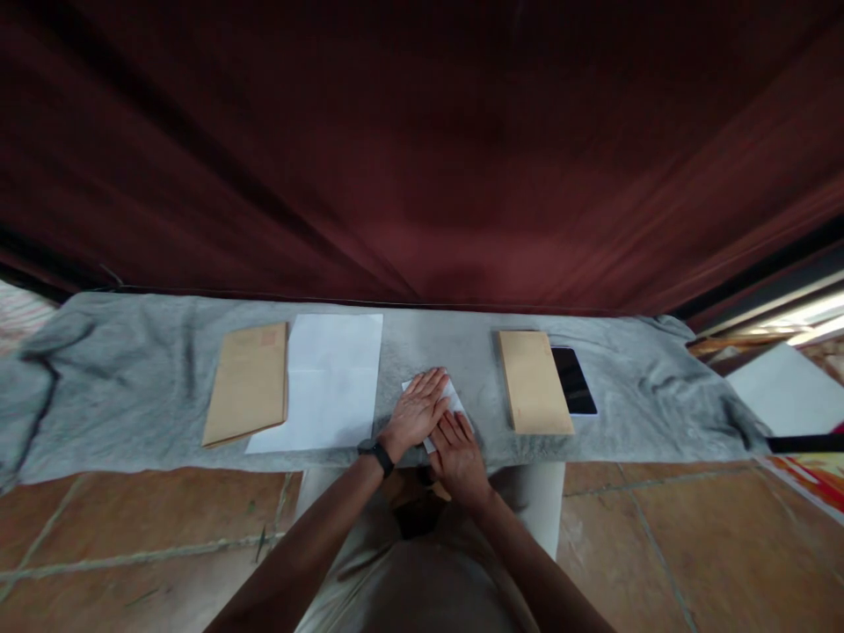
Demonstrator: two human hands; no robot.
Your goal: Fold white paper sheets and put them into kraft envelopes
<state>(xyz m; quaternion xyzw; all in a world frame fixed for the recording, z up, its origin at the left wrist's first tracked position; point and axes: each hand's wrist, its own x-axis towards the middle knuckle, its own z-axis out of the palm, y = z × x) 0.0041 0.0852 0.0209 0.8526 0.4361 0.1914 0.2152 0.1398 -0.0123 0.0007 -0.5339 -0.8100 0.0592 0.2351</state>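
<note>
A folded white paper lies on the grey cloth in front of me, mostly covered by my hands. My left hand, with a black watch at its wrist, rests flat across the paper's upper part with the fingers stretched out. Just below and to the right, my right hand presses flat on the same paper, its fingertips close to the left hand's. Left of them are large white sheets with a fold line. A stack of brown envelopes overlaps the sheets' left edge.
Over to the right, a pile of smaller brown envelopes partly covers a dark-screened phone or tablet. The grey cloth covers a narrow table, wrinkled at both ends. A dark red curtain hangs behind it. Tiled floor shows below.
</note>
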